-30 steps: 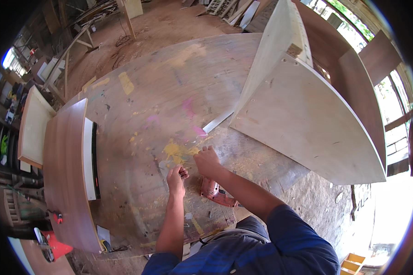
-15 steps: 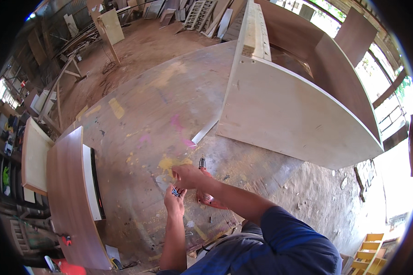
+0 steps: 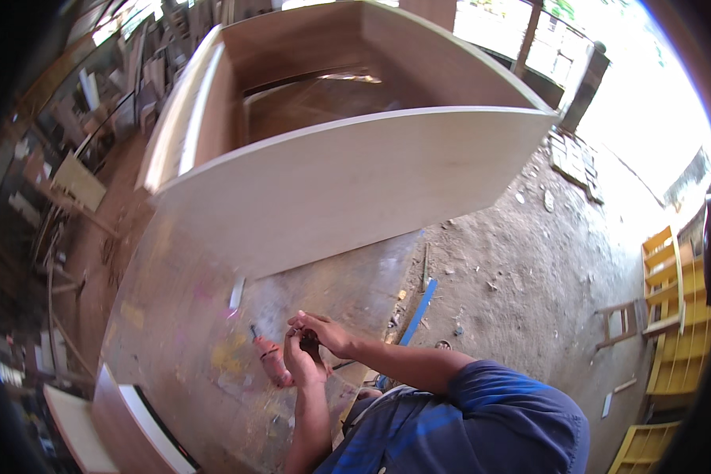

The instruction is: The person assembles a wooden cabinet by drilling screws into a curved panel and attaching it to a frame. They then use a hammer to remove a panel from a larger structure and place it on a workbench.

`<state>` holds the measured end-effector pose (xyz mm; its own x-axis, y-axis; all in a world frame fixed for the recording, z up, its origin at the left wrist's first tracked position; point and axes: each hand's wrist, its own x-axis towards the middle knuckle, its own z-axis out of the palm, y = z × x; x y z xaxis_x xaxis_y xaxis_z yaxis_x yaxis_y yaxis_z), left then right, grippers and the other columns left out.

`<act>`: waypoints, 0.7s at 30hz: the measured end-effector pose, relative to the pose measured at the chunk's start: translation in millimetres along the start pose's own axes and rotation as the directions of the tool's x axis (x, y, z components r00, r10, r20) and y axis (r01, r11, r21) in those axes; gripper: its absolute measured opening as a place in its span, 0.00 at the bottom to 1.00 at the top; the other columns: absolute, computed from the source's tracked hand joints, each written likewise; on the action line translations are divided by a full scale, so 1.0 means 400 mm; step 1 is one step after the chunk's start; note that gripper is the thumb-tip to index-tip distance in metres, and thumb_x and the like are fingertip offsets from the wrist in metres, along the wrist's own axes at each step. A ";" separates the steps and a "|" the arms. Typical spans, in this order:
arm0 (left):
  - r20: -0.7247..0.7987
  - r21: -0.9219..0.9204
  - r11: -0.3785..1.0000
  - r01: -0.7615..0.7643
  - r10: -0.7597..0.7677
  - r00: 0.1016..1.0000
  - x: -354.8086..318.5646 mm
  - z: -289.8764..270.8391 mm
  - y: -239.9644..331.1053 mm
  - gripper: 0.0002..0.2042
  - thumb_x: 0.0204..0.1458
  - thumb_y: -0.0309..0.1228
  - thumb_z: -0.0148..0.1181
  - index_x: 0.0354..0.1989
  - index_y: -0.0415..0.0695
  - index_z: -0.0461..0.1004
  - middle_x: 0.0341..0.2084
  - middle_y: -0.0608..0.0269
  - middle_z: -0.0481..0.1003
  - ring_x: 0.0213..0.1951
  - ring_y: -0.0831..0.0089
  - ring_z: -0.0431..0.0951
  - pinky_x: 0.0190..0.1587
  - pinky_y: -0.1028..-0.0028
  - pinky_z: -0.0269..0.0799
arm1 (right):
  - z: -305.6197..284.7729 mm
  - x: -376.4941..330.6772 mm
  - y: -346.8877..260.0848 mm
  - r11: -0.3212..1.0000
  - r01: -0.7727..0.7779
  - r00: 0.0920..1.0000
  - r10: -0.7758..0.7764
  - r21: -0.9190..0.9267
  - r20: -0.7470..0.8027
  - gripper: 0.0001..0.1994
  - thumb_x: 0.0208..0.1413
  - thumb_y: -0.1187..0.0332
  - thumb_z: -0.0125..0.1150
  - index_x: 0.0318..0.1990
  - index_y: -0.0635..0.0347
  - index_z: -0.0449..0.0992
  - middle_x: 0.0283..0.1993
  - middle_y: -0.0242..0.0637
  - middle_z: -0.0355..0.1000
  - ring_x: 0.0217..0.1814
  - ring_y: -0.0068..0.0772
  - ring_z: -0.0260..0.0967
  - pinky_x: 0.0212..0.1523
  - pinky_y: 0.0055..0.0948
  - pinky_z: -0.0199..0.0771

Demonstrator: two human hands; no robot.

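My left hand (image 3: 302,360) is cupped, palm up, above the worktable (image 3: 205,316). Thin screws showed in that palm in the earlier picture; now its inside is in shadow. My right hand (image 3: 329,335) reaches across from the right, its fingers bent and meeting the left fingertips. Whatever they pinch is too small to make out. Just left of my hands lies a red power drill (image 3: 272,359), its chuck pointing away from me. A large open wooden cabinet box (image 3: 363,182) stands beyond, its pale side panel facing me. A short white strip (image 3: 236,294) lies near its lower corner.
Wooden panels (image 3: 122,426) stand at the lower left. To the right is a dirt floor (image 3: 498,268) with a blue strip (image 3: 419,313), a small wooden stool (image 3: 620,322) and yellow shelving (image 3: 679,324). Stacked boards (image 3: 146,87) fill the far left.
My view has swung right, so the cabinet box now sits more central and the drill appears left of my hands. My right hand has come closer over the left palm.
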<state>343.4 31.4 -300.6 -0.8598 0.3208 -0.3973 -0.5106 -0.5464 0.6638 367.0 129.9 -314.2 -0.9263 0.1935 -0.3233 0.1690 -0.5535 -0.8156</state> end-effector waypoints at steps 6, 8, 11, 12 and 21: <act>0.127 0.213 0.950 0.228 -0.258 0.958 -0.044 0.215 -0.252 0.09 0.64 0.36 0.58 0.34 0.46 0.74 0.22 0.65 0.73 0.28 0.66 0.77 0.35 0.64 0.73 | -0.448 -0.236 -0.193 0.991 0.132 0.982 -0.126 0.030 -0.142 0.25 0.74 0.52 0.53 0.64 0.65 0.73 0.54 0.42 0.77 0.56 0.33 0.76 0.58 0.35 0.75; 0.098 0.286 0.919 0.269 -0.308 0.946 -0.076 0.304 -0.381 0.09 0.64 0.37 0.58 0.34 0.46 0.74 0.21 0.65 0.73 0.28 0.67 0.77 0.35 0.65 0.74 | -0.613 -0.337 -0.240 0.983 0.182 0.963 -0.176 0.011 -0.206 0.24 0.74 0.52 0.54 0.62 0.66 0.74 0.53 0.42 0.79 0.55 0.34 0.77 0.58 0.36 0.75; 0.065 0.423 0.878 0.224 -0.276 0.959 -0.143 0.446 -0.602 0.09 0.62 0.36 0.60 0.35 0.45 0.75 0.24 0.67 0.74 0.30 0.71 0.77 0.38 0.67 0.76 | -0.855 -0.464 -0.252 0.956 0.209 0.947 -0.145 0.205 -0.286 0.24 0.74 0.50 0.51 0.59 0.65 0.76 0.51 0.43 0.80 0.54 0.36 0.78 0.59 0.37 0.75; 0.121 0.522 0.840 0.147 -0.244 0.962 -0.186 0.514 -0.667 0.08 0.63 0.35 0.59 0.35 0.44 0.76 0.26 0.68 0.74 0.32 0.72 0.77 0.39 0.68 0.75 | -0.905 -0.503 -0.232 0.927 0.207 0.944 -0.104 0.313 -0.314 0.24 0.74 0.50 0.50 0.58 0.64 0.76 0.51 0.43 0.80 0.54 0.36 0.78 0.59 0.38 0.75; 0.929 0.359 0.447 -0.819 -0.256 0.267 -0.519 1.013 -0.968 0.30 0.60 0.38 0.60 0.68 0.34 0.65 0.66 0.38 0.67 0.69 0.35 0.63 0.74 0.47 0.54 | -1.283 -0.742 -0.421 0.392 0.579 0.815 -0.297 0.715 -0.497 0.38 0.72 0.37 0.39 0.68 0.68 0.67 0.61 0.58 0.73 0.64 0.56 0.72 0.68 0.52 0.72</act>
<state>717.9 490.1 -218.4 -0.1026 0.9443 0.3126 0.4743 -0.2298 0.8498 786.4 581.4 -327.3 -0.6379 0.7250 -0.2597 -0.7107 -0.6841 -0.1639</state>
